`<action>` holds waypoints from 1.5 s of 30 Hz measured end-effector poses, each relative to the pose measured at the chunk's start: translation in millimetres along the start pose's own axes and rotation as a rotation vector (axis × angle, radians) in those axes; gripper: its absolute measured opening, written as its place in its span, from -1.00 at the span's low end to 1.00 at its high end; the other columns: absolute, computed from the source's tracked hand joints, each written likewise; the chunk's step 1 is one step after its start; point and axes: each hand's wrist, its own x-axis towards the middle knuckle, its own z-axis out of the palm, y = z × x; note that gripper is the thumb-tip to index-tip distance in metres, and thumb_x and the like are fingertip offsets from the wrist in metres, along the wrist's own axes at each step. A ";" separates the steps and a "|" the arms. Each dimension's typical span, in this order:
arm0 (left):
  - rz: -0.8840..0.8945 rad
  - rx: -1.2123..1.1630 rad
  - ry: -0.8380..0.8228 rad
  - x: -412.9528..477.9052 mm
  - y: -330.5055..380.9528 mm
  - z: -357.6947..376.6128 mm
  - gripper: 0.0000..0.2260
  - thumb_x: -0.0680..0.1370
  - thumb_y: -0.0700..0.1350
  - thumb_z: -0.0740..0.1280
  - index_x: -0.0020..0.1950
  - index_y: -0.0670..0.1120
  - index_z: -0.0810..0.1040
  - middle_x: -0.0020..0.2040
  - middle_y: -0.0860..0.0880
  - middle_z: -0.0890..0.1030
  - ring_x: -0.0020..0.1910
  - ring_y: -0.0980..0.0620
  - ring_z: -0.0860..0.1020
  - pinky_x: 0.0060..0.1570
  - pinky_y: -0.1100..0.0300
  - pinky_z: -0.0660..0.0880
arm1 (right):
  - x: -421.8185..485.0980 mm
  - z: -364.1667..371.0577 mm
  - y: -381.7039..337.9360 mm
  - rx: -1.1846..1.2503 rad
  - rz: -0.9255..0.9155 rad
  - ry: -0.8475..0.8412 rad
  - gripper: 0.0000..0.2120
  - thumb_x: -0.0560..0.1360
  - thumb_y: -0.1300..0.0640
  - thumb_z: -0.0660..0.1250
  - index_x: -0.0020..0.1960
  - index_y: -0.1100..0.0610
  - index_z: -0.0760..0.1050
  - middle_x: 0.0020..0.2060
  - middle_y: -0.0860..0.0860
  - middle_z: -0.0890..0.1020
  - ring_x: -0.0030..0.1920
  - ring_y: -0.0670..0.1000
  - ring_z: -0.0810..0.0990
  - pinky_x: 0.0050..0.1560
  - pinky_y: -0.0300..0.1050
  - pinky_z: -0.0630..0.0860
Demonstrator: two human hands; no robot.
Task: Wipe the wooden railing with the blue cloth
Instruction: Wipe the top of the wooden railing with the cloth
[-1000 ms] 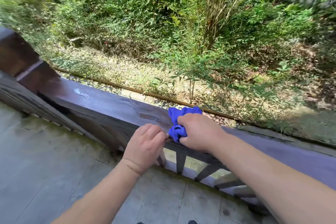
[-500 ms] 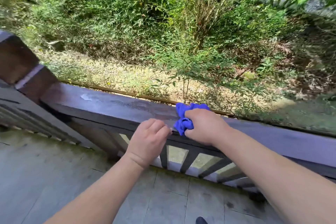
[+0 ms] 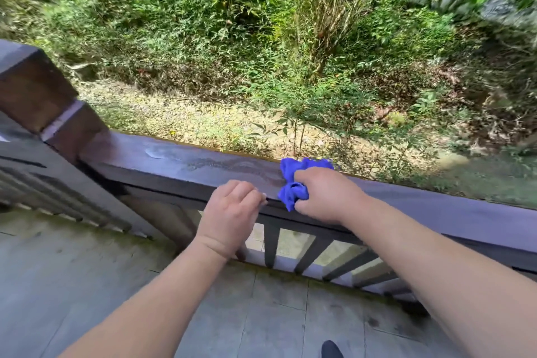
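Observation:
A dark wooden railing [image 3: 180,167] runs from a post at the left across to the right edge. Its top shows a wet streak left of the cloth. The blue cloth [image 3: 293,183] is bunched up on the top of the rail, and my right hand [image 3: 325,195] is shut on it and presses it down. My left hand [image 3: 232,213] sits just left of the cloth, fingers curled at the rail's near edge; I cannot tell whether it grips the rail.
A thick wooden post [image 3: 37,96] stands at the railing's left end, with another rail section [image 3: 58,192] running off to the lower left. Slanted balusters [image 3: 308,253] fill the space under the rail. Grey floor tiles [image 3: 87,285] lie below; bushes and a slope lie beyond.
My right hand with the cloth has slid a little to the right along the rail. The view has tilted and shifted, and my left hand has stayed beside the cloth.

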 end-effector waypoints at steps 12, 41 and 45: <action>-0.033 0.030 0.005 -6.2 -24.0 -13.6 -0.84 0.58 -0.18 0.44 -0.19 -0.14 0.58 -0.21 -0.09 0.60 -0.25 -0.17 0.57 -0.22 -0.08 0.56 | 31.6 5.3 -39.2 0.006 0.010 0.039 -0.87 0.44 -0.01 0.27 -0.21 -0.04 0.33 -0.27 -0.08 0.44 -0.22 0.07 0.44 -0.37 -0.06 0.23; -0.085 0.010 -0.009 -31.2 -86.2 -38.4 -0.88 0.49 -0.33 0.45 -0.08 -0.12 0.65 -0.18 -0.07 0.63 -0.20 -0.14 0.58 -0.06 0.00 0.54 | 107.7 8.1 -100.2 -0.039 -0.227 -0.044 -0.72 0.42 0.00 0.33 -0.32 -0.03 0.23 -0.37 -0.09 0.41 -0.36 0.00 0.39 -0.41 -0.08 0.26; -0.108 0.043 0.035 -33.1 -97.8 -46.7 -0.91 0.52 -0.30 0.44 -0.05 -0.13 0.67 -0.16 -0.07 0.64 -0.18 -0.10 0.56 -0.04 0.03 0.51 | 124.5 11.1 -116.3 -0.034 -0.263 -0.028 -0.68 0.43 -0.02 0.33 -0.31 -0.05 0.18 -0.36 -0.09 0.37 -0.27 0.10 0.41 -0.34 -0.06 0.34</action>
